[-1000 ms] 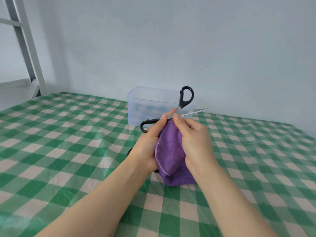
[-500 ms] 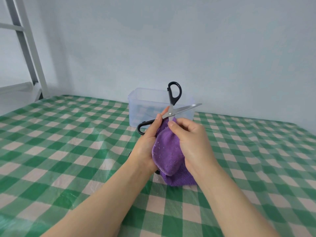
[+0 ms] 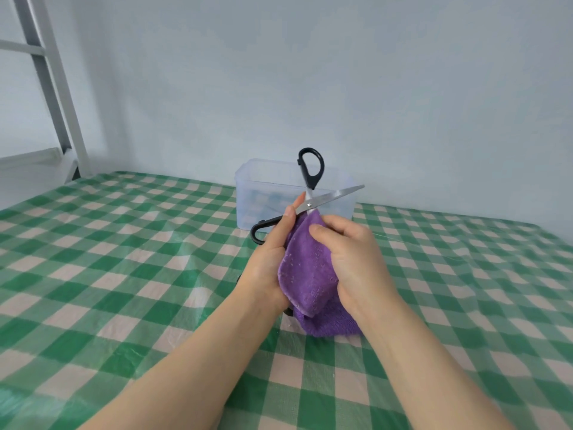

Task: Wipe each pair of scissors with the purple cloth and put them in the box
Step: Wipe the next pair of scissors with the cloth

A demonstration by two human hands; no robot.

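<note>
Pale wall backs a green-checked surface [image 3: 124, 274], with the clear plastic box [image 3: 263, 187] at the middle of its far edge. Above the surface's middle, the purple cloth [image 3: 307, 274] is bunched in the right hand [image 3: 356, 259], fingers clamped round it and, it seems, a hidden blade. The left hand [image 3: 266, 262] pinches the black-handled scissors [image 3: 328, 200] at the pivot, blades spread. For a good wipe, draw the cloth from pivot to tip, keeping fingers off the edge.

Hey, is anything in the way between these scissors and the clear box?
Nothing visible. The scissors, held open in the left hand, sit just in front of the clear box, whose top looks open. Only the purple cloth in the right hand covers one blade.
</note>
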